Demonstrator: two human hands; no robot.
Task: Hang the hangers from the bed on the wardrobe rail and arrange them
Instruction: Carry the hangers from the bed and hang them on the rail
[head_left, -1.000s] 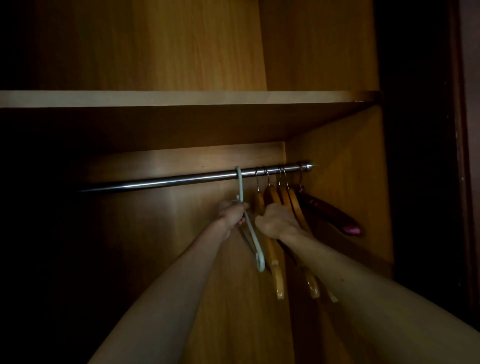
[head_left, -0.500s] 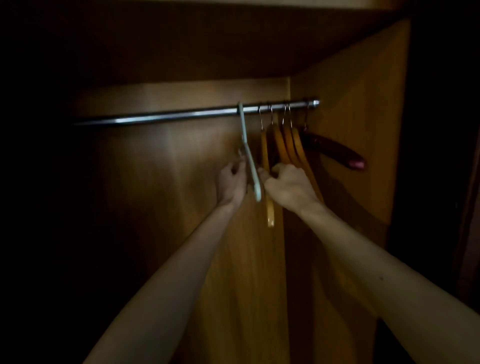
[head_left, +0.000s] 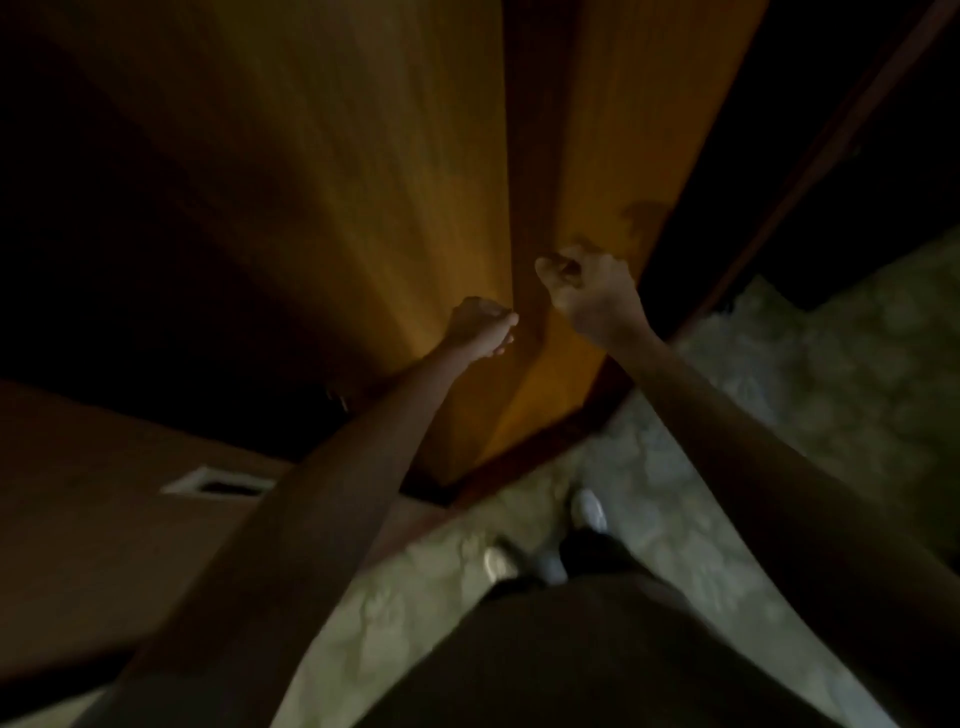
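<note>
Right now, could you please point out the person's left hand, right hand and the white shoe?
left hand (head_left: 480, 328): head view, back of hand.
right hand (head_left: 589, 296): head view, back of hand.
white shoe (head_left: 589, 509): head view, toe.

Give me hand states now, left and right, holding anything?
Left hand: fingers curled, nothing visible in its grip.
Right hand: fingers curled, nothing visible in its grip. The frame is dark and blurred.
</note>
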